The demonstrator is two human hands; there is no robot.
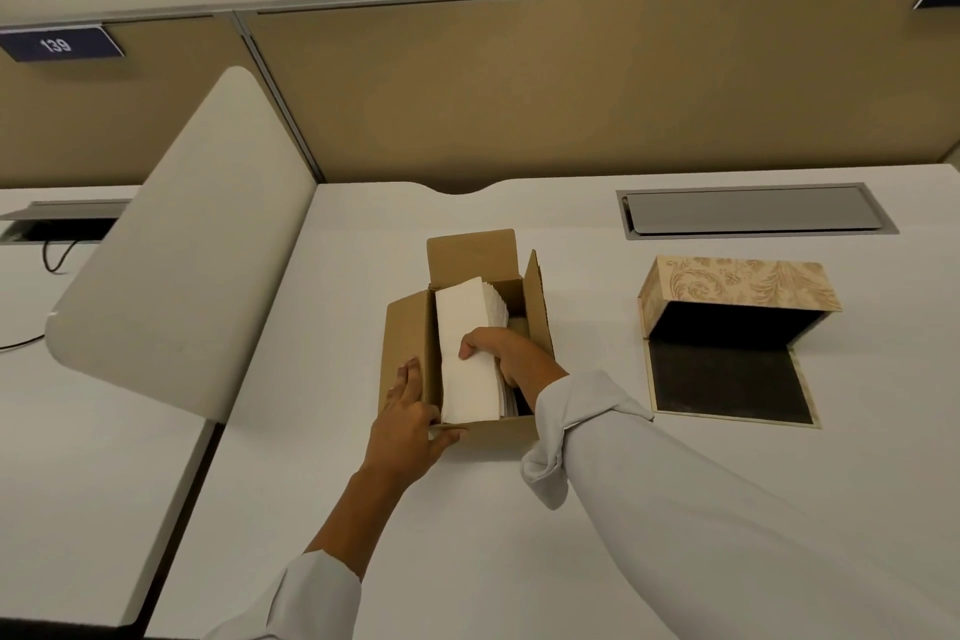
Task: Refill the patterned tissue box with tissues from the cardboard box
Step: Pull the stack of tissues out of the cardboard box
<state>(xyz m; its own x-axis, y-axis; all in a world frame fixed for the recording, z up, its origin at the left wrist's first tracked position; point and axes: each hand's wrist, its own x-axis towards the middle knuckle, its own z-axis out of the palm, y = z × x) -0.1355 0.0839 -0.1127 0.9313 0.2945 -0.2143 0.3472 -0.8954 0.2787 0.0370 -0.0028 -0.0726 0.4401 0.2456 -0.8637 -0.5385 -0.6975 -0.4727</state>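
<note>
An open brown cardboard box point(408, 343) sits at the middle of the white desk, flaps spread. A stack of white tissues point(467, 327) stands on edge inside it, tilted to the left. My right hand point(498, 351) reaches into the box and grips the stack, thumb on its front face and fingers behind. My left hand point(410, 424) rests against the box's left flap and near corner, holding it. The patterned tissue box point(737, 283), beige with a floral print, lies open on the right with its dark inside showing and its lid flat on the desk.
The desk point(519, 535) has a grey cable hatch point(753, 213) behind the patterned box. A tan partition wall point(519, 94) runs along the back. A white rounded divider panel point(182, 244) stands at the left, with a neighbouring desk and a black cable beyond.
</note>
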